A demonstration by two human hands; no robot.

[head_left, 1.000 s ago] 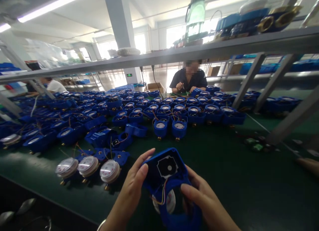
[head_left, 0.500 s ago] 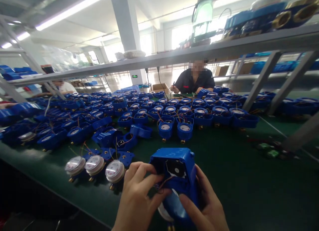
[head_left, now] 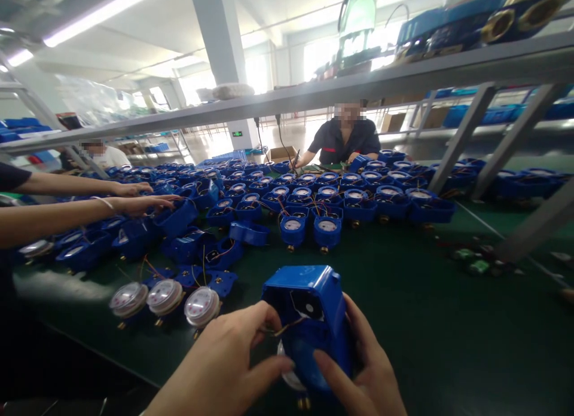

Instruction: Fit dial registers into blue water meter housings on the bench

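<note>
In the middle foreground my right hand (head_left: 365,368) grips a blue plastic meter housing (head_left: 309,278) by its right side, the thumb lying over its front. The housing is tilted, and a black part with a white edge (head_left: 307,305) shows inside. Under it, a round white meter (head_left: 291,377) with a brass fitting (head_left: 304,401) is partly hidden. My left hand (head_left: 242,350) is at the opening on the left, its curled fingers on thin wires (head_left: 289,327) that come out of the housing. Its thumb stands apart, near the meter.
Three round meters (head_left: 202,306) on blue bases stand to the left. Many blue meter housings (head_left: 291,225) with wires cover the table behind. A co-worker's arms (head_left: 130,205) reach in from the left. Small green circuit boards (head_left: 479,265) lie right. A shelf (head_left: 314,90) crosses above; another person (head_left: 345,141) sits opposite.
My left hand has drawn back a little to the left, its thumb coming away from the index finger, wires at its fingers. A co-worker's two arms have come in from the left.
</note>
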